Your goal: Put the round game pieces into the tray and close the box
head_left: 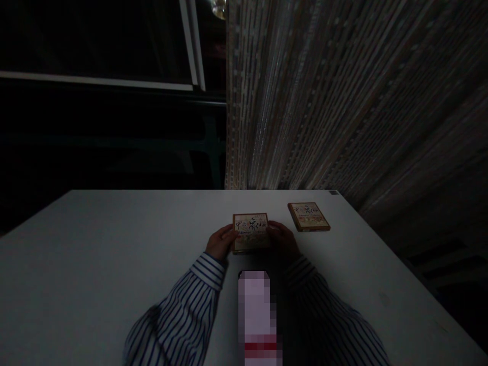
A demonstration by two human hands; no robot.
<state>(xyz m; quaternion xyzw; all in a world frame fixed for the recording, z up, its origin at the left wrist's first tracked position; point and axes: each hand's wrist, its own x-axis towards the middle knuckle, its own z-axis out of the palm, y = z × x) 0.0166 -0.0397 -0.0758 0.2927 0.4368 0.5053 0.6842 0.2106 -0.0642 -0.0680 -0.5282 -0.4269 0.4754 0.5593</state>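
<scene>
A flat, square Chinese chess box [251, 235] with a brown border and brush-style lettering is held just in front of me, over the white table. My left hand [221, 242] grips its left edge, with the thumb on the top face. On the opposite edge, my right hand [284, 238] is closed around the side; its fingers are dark and partly hidden. Whether the box touches the table I cannot tell. A second, matching box [309, 216] lies flat on the table to the right of my right hand, apart from it.
The white table [114, 244] spans the view, its far edge near a beaded string curtain [282, 101]. A small dark patch [333, 192] marks the far right corner. Between my forearms is a blurred-out pinkish shape [256, 310]. A dark framed window [95, 40] stands behind at left.
</scene>
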